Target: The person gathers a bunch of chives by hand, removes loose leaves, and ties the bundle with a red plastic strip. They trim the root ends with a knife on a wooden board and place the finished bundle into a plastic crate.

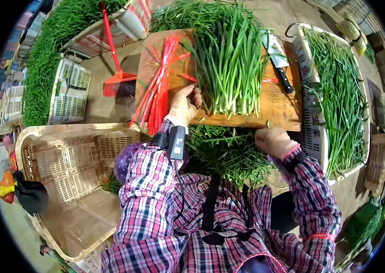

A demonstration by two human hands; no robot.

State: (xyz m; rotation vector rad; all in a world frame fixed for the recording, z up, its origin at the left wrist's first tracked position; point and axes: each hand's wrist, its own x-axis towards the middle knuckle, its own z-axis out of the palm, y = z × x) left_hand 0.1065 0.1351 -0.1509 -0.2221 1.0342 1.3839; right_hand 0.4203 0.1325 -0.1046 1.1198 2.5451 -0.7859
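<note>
A thick bundle of garlic chives [233,68] lies on a wooden board [283,109], its pale cut ends towards me. Parts of a red strip [269,80] show on both sides beneath it. At the bundle's lower left is my left hand [185,105], fingers curled; what they hold, if anything, is hidden. Just left of that hand lies a pile of red tying strips [161,86]. My right hand [274,140] is closed at the board's front edge, a small green bit by its fingertips. A knife [278,59] with a black handle rests right of the bundle.
Loose greens [228,152] lie below the board, over my lap. A large plastic crate [78,173] stands at left, with a white crate of chives [338,100] at right. Behind on the left are a red dustpan [119,82] and heaped greens [47,68].
</note>
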